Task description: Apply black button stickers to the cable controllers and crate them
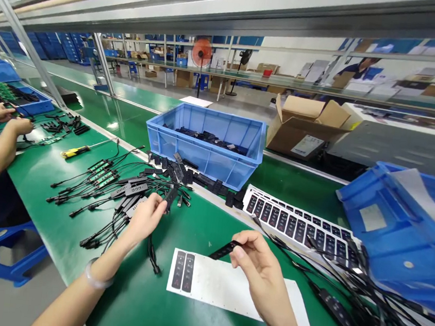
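My left hand (145, 220) is closed, thumb and fingers pinching a small black plastic casing (171, 197) above the heap of cabled parts. Below that hand a black cable with a connector (152, 256) hangs or lies; I cannot tell whether it belongs to the casing. My right hand (259, 263) pinches one end of a black label sticker (225, 250), held tilted over a white label sheet (223, 287). Two dark labels (183, 272) remain at the sheet's left end. Grey and black cabled controllers (131, 190) lie in a pile left of my left hand.
A blue bin (206, 154) of black parts stands behind the pile. More label sheets (300, 226) lie at right, near cabled controllers (336, 308) and a tilted blue bin (400, 229). A yellow screwdriver (74, 152) lies left. A co-worker's hands (10, 119) are at far left.
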`<state>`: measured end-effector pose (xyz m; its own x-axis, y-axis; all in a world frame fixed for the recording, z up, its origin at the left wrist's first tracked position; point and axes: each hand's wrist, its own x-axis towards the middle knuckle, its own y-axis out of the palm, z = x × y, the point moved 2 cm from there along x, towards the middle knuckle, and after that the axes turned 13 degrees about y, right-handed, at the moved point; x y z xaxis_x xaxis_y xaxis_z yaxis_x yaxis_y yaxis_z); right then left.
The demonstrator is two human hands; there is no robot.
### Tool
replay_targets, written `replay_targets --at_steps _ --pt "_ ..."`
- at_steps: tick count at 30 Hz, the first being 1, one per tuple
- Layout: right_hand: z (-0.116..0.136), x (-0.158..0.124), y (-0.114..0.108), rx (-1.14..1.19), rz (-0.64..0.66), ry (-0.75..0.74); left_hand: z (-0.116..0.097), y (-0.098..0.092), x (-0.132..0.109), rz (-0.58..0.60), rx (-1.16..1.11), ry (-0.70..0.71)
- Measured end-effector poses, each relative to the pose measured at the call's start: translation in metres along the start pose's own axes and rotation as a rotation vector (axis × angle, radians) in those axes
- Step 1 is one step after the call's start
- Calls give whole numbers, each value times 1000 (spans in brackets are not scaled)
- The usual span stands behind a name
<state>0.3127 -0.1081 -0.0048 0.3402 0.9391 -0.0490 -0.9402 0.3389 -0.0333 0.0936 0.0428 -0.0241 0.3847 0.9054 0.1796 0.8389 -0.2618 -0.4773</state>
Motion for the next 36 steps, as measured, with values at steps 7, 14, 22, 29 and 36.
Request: replay_targets --at_steps 7,14,22,29,36 --pt "-5 12 0 233 3 134 -42 28 -32 88 -745 -204" --pt "-11 14 11 143 50 179 -56 79 -69 341 -1061 -337" --pt "-15 11 19 41 112 262 -50 89 -78 428 -1102 -303" --pt "-14 9 19 -8 104 269 -49 89 -78 428 -1125 -318" --pt "-16 9 19 -25 96 248 -48 89 -80 406 -1125 -330"
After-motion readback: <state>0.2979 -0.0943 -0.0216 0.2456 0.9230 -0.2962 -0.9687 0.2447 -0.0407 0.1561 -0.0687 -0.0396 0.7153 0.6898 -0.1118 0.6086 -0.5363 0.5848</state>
